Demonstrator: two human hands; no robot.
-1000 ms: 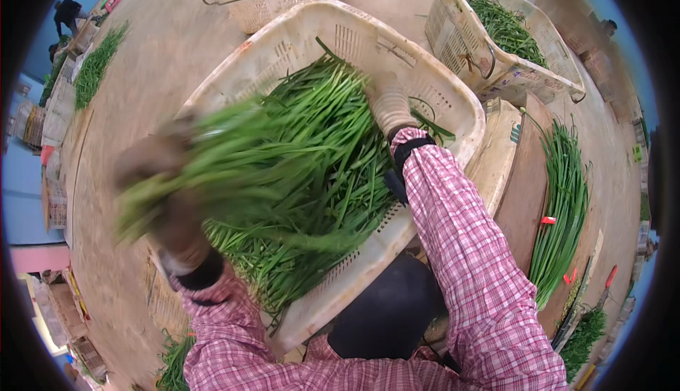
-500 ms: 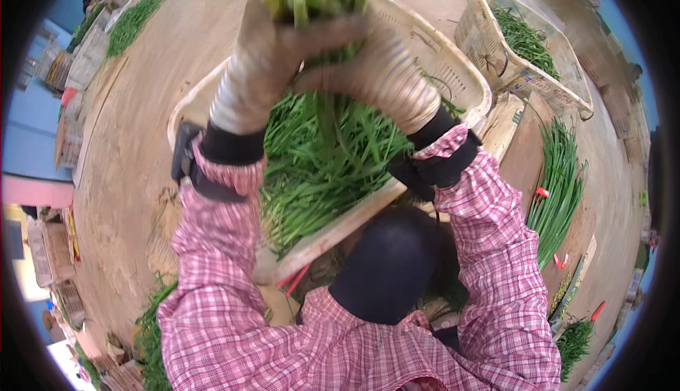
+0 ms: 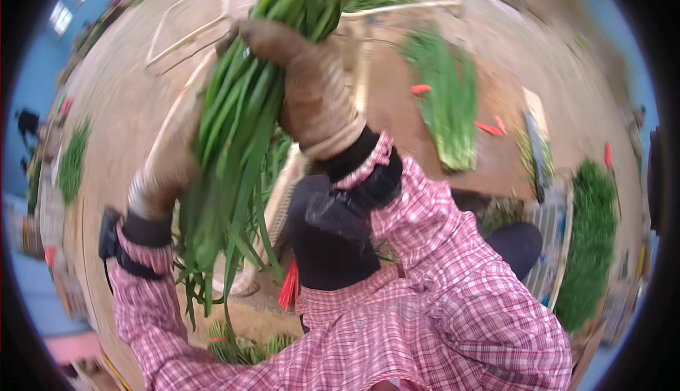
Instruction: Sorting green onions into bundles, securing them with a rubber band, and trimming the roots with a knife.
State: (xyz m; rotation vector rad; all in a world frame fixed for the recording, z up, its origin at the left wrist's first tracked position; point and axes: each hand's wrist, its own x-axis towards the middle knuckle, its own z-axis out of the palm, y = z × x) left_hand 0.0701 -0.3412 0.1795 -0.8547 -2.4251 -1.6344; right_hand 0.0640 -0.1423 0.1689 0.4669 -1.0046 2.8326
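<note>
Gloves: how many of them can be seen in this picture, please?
2. The left glove is against the left side of the green bundle, partly hidden by it; the right glove is around it higher up. Any farther away are too small to tell.

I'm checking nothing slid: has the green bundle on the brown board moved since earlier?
No: against the brown board, the green bundle shows no visible shift either way.

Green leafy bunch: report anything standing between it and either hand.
Only the gloves: the right hand wraps around the green leafy bunch, and the left hand lies along its left side. Nothing else visible intervenes.
</note>
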